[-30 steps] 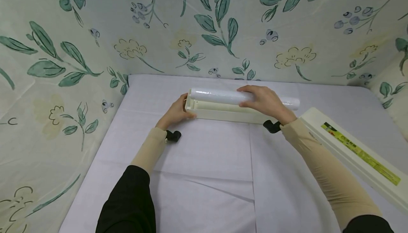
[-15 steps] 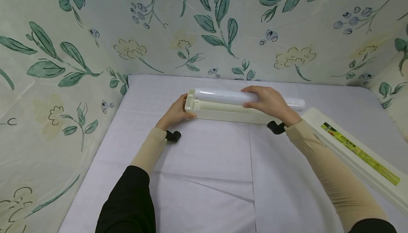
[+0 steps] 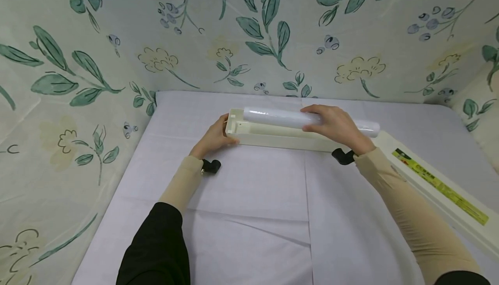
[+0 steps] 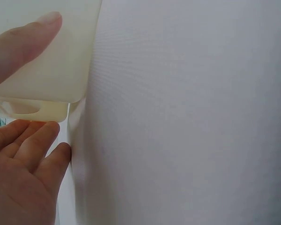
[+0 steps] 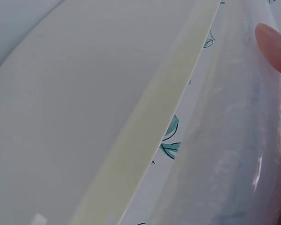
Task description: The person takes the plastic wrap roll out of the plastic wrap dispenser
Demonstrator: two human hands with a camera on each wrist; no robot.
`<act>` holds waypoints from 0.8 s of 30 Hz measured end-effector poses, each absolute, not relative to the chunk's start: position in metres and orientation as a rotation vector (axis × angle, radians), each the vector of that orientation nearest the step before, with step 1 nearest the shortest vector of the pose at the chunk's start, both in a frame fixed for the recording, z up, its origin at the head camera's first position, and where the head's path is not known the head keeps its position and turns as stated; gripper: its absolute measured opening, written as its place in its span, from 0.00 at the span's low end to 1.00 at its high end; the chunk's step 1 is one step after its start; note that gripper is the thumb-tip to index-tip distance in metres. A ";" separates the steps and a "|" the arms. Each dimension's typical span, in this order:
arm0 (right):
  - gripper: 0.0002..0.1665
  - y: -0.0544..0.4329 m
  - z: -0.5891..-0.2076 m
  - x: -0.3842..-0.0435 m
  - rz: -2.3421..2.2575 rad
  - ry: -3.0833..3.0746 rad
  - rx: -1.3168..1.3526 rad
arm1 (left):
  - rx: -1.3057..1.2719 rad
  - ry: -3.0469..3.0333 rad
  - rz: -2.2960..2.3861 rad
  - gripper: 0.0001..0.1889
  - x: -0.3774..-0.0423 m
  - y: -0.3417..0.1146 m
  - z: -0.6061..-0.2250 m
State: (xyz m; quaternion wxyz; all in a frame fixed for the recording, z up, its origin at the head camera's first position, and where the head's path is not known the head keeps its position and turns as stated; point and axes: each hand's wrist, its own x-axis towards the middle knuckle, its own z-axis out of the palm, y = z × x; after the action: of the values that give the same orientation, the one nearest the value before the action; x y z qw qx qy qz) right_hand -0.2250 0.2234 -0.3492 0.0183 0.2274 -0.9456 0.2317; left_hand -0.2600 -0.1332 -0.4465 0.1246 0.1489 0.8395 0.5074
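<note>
A long cream plastic box (image 3: 280, 141) with an open top lies across the far part of the table. My left hand (image 3: 212, 137) grips its left end. In the left wrist view the thumb (image 4: 25, 44) presses the front wall and the other fingers (image 4: 37, 145) reach round the end. Over the box, my right hand (image 3: 337, 124) grips a shiny roll of cling film (image 3: 269, 117) from above, thumb on the near side. The roll's right end sticks out past the hand; its left end sits right of the box's left end. In the right wrist view the roll (image 5: 225, 140) runs beside the box wall.
A long white lid (image 3: 429, 163) with a yellow-green label (image 3: 440, 187) lies slanted at the right, beside the right forearm. White cloth (image 3: 249, 215) covers the table. Patterned fabric (image 3: 296, 38) hangs behind and at the sides.
My right hand has slid the roll to the right along the box, so more of the box's left interior shows. The left hand and the box have stayed in place.
</note>
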 end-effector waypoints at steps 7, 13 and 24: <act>0.31 0.229 -0.350 -0.224 0.718 -2.935 0.684 | 0.418 2.450 1.470 0.51 -0.261 -0.132 -0.446; 0.32 0.234 -0.350 -0.223 0.710 -2.958 0.647 | 0.421 2.445 1.471 0.51 -0.260 -0.132 -0.445; 0.31 0.242 -0.346 -0.218 0.707 -2.974 0.605 | 0.388 2.446 1.455 0.52 -0.258 -0.132 -0.444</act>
State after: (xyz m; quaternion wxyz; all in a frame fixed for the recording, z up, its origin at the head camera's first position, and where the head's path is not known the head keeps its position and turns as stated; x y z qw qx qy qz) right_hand -0.2179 0.2425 -0.3465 0.0129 0.1940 -0.9543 0.2268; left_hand -0.2584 -0.1316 -0.4435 0.1340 0.1339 0.8439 0.5020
